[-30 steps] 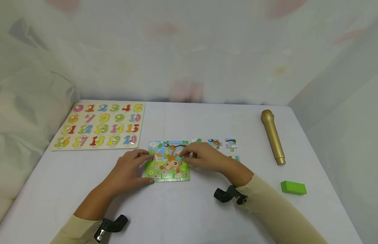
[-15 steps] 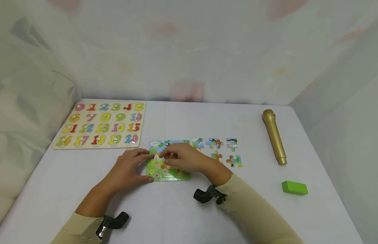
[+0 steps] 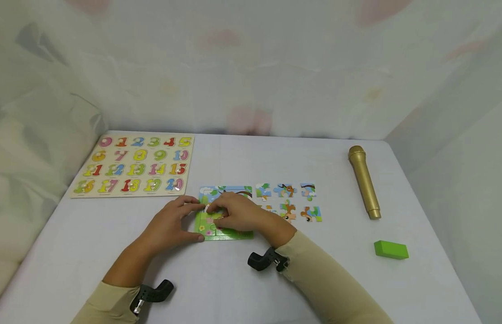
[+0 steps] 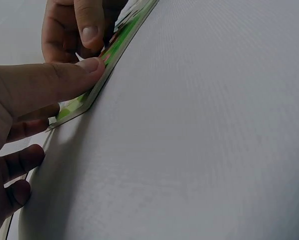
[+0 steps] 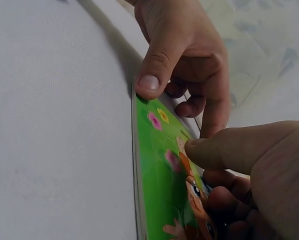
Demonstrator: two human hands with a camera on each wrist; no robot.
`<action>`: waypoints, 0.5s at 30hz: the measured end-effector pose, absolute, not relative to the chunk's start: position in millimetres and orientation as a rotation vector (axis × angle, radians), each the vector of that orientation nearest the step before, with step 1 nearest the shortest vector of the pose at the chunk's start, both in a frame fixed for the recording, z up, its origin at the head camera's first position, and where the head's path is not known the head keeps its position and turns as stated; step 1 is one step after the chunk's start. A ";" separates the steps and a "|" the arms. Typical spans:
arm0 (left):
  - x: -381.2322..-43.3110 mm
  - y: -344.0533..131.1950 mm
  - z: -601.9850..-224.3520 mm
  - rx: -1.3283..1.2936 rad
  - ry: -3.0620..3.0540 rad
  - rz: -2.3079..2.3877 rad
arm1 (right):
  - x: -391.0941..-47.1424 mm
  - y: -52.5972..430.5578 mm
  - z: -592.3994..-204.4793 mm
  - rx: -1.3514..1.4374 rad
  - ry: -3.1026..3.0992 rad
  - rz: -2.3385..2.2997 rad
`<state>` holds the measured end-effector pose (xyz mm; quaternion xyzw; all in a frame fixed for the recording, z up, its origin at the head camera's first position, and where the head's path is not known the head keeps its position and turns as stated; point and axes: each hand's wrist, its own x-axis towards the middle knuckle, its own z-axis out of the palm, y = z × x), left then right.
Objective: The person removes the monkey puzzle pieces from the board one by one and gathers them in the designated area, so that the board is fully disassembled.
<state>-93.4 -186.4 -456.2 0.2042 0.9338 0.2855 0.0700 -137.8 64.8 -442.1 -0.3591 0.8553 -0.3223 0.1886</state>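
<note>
We are resting our left hand's (image 5: 189,45) thumb on the corner of a green puzzle board (image 5: 154,195), holding our right hand (image 5: 274,160) above its monkey's face (image 5: 195,192), pink flowers (image 5: 154,121) showing beside a yellow flower (image 5: 163,115), white surface (image 5: 59,140) stretching alongside.

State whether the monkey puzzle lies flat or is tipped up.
Flat: the monkey puzzle rests on the table, its edge along it in both wrist views.

In the head view the left arm (image 3: 123,270) rises from the lower left, the left hand (image 3: 169,224) lying left of and below centre, thumb spread from the fingers; the right arm (image 3: 327,274) slants from the lower right, the right hand (image 3: 240,213) below centre, fingers bent
</note>
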 end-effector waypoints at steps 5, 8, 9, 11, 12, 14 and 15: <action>-93.9 -186.6 -456.3 0.651 2.813 0.885 | -140.7 62.2 -442.6 -1.032 2.418 -0.795; -94.4 -186.4 -456.1 0.664 2.807 0.905 | -142.4 61.3 -442.0 -1.033 2.425 -0.749; -94.4 -186.2 -455.8 0.662 2.804 0.909 | -143.1 61.1 -442.1 -1.034 2.426 -0.739; -94.2 -186.1 -455.4 0.656 2.796 0.916 | -144.2 60.8 -442.0 -1.034 2.425 -0.725; -94.1 -186.2 -455.5 0.650 2.794 0.916 | -144.6 60.8 -441.8 -1.034 2.426 -0.721; -93.9 -186.0 -455.3 0.645 2.791 0.916 | -144.9 60.9 -441.8 -1.034 2.421 -0.712; -93.8 -185.9 -455.3 0.642 2.788 0.915 | -145.0 60.9 -442.0 -1.033 2.419 -0.711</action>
